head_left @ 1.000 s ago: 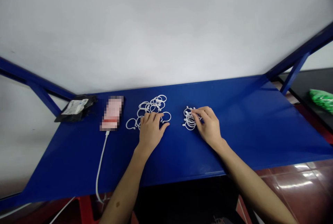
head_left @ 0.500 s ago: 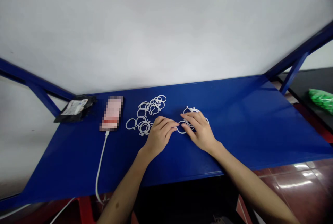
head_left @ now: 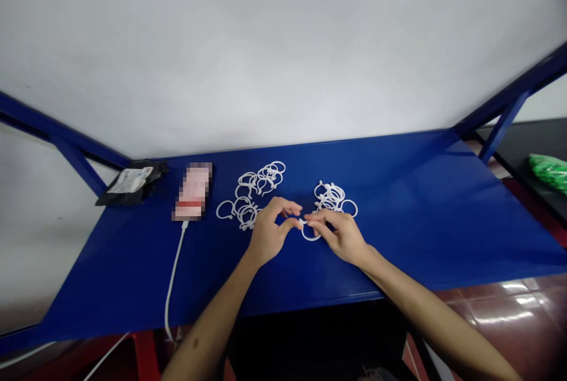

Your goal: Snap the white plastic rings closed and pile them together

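A white plastic shower curtain ring (head_left: 310, 239) is held just above the blue table (head_left: 283, 280), between my two hands. My right hand (head_left: 339, 233) pinches its right side with thumb and fingers. At its left end is my left hand (head_left: 272, 227), thumb tip at or against the ring, fingers curved and apart from the thumb. Left of my left hand lies a loose group of similar white rings (head_left: 244, 192), partly covered by that hand. Beyond my right hand is a second cluster of white rings (head_left: 334, 195), overlapping one another.
A pixelated phone (head_left: 194, 192) with a white cable (head_left: 170, 286) lies at the left. Behind it sits a black plastic package (head_left: 132, 183) with a white label. Blue frame bars (head_left: 505, 124) rise at both sides, and a white wall (head_left: 283, 56) stands behind.
My hands have drawn the ring slightly nearer to me. My left fingers have parted from the thumb, while the right hand now pinches the ring. The right cluster is less covered.
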Demonstrator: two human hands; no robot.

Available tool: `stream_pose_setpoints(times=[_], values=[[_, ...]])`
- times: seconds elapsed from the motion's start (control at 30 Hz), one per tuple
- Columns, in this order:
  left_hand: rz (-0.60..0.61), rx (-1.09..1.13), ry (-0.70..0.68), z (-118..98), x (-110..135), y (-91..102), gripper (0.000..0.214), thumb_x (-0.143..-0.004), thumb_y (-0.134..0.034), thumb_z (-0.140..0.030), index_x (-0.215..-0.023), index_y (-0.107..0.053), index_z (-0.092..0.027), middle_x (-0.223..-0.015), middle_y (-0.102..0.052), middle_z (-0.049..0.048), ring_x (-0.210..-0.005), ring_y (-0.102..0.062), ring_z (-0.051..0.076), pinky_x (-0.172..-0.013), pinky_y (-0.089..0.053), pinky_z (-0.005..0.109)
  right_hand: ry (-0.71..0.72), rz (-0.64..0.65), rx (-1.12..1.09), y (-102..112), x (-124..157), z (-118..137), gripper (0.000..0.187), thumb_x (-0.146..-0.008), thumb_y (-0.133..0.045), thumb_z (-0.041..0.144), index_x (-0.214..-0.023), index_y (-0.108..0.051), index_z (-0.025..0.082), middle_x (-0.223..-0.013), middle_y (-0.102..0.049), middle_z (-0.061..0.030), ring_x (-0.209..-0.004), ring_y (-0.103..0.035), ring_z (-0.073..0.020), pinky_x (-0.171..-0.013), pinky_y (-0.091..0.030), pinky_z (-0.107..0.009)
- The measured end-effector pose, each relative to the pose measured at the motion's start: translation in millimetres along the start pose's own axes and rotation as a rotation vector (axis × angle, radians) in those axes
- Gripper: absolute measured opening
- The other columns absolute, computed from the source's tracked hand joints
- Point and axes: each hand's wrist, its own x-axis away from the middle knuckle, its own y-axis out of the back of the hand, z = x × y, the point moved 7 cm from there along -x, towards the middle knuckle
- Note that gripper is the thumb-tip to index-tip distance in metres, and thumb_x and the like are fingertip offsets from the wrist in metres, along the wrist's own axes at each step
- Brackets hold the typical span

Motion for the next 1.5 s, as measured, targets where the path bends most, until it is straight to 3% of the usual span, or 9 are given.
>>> stream_pose_setpoints(times=[0.17, 0.27, 0.33, 0.5, 0.63, 0.8, 0.97, 1.3, 1.5], values=[[-0.004, -0.12, -0.117, -9.2, -0.6, -2.8, 0.009, -0.086, -0.07, -0.015, -0.088, -0.067, -0.023, -0.081, -0.068, -0.0009, -0.08, -0.061, 0.016, -0.074, -0.052, 0.031, 0.069, 0.04, 0.034, -3.9, 0.3, 0.3, 0.014, -0.099, -0.058, 0.028, -0.101, -0.069, 0.02, -0.085, -0.075, -0.0025, -0.068, -0.069, -0.0128, -0.062, -0.054, -0.025], [0.004, -0.261, -0.18, -8.9, -1.6, -3.2, 0.002, -0.091, -0.067, -0.023, -0.093, -0.067, -0.022, -0.084, -0.07, 0.0008, -0.086, -0.061, 0.019, -0.08, -0.052, 0.035, 0.09, -0.04, 0.124, 0.9, -2.0, 1.8, 0.016, -0.1, -0.055, 0.027, -0.105, -0.069, 0.021, -0.093, -0.076, -0.0048, -0.078, -0.071, -0.0154, -0.07, -0.058, -0.029], [-0.037, -0.451, -0.204, -5.5, -2.7, 1.6, 0.013, -0.091, -0.067, -0.03, -0.102, -0.066, -0.021, -0.089, -0.071, 0.0029, -0.09, -0.061, 0.022, -0.085, -0.05, 0.04, 0.12, -0.098, 0.216, 6.2, -3.9, 3.2, 0.018, -0.1, -0.054, 0.026, -0.108, -0.069, 0.021, -0.097, -0.074, -0.0063, -0.085, -0.071, -0.0171, -0.076, -0.058, -0.032], [-0.228, -0.892, -0.115, 8.8, -7.3, 24.9, 0.023, -0.094, -0.061, -0.031, -0.111, -0.067, -0.018, -0.102, -0.068, 0.0118, -0.098, -0.056, 0.031, -0.084, -0.046, 0.046, 0.097, -0.265, 0.425, 30.8, -8.4, -7.2, 0.021, -0.1, -0.054, 0.024, -0.112, -0.071, 0.022, -0.096, -0.067, -0.0071, -0.088, -0.067, -0.018, -0.077, -0.057, -0.033], [-0.197, -0.992, -0.081, 17.7, -14.4, 24.4, 0.033, -0.093, -0.061, -0.031, -0.124, -0.065, -0.02, -0.11, -0.065, 0.0145, -0.101, -0.054, 0.034, -0.081, -0.044, 0.047, 0.016, -0.302, 0.536, 43.6, -10.4, -21.5, 0.025, -0.1, -0.052, 0.025, -0.119, -0.069, 0.022, -0.097, -0.066, -0.0065, -0.078, -0.065, -0.016, -0.071, -0.055, -0.031], [-0.146, -1.003, -0.092, 25.8, -19.7, 17.0, 0.023, -0.093, -0.06, -0.028, -0.112, -0.07, -0.022, -0.103, -0.068, 0.0131, -0.1, -0.054, 0.035, -0.082, -0.042, 0.049, -0.067, -0.334, 0.702, 50.3, -10.7, -25.8, 0.026, -0.098, -0.056, 0.033, -0.117, -0.068, 0.02, -0.105, -0.065, -0.0104, -0.091, -0.064, -0.0233, -0.073, -0.056, -0.037], [-0.157, -0.954, -0.074, 28.3, -17.8, 21.3, 0.01, -0.092, -0.061, -0.025, -0.093, -0.071, -0.021, -0.09, -0.07, 0.0115, -0.098, -0.055, 0.034, -0.086, -0.039, 0.051, -0.014, -0.363, 0.737, 49.4, -10.3, -16.8, 0.024, -0.096, -0.058, 0.032, -0.114, -0.068, 0.02, -0.106, -0.061, -0.0125, -0.098, -0.058, -0.0271, -0.078, -0.056, -0.042], [-0.308, -0.913, -0.23, -10.8, -0.5, 26.2, 0.015, -0.094, -0.06, -0.02, -0.108, -0.065, -0.021, -0.097, -0.072, 0.0077, -0.093, -0.059, 0.029, -0.082, -0.041, 0.044, 0.174, -0.201, 0.607, 15.7, -6.6, 2.1, 0.02, -0.096, -0.057, 0.022, -0.114, -0.065, 0.022, -0.102, -0.063, -0.0095, -0.095, -0.059, -0.0242, -0.08, -0.055, -0.041], [-0.243, -0.526, -0.276, -22.0, -1.6, 24.3, 0.017, -0.095, -0.058, -0.018, -0.111, -0.062, -0.022, -0.102, -0.07, 0.0057, -0.096, -0.063, 0.022, -0.086, -0.052, 0.038, 0.187, -0.149, 0.527, 10.6, -5.3, 8.0, 0.022, -0.098, -0.054, 0.022, -0.118, -0.063, 0.022, -0.105, -0.065, -0.0096, -0.099, -0.062, -0.0238, -0.086, -0.055, -0.044]])
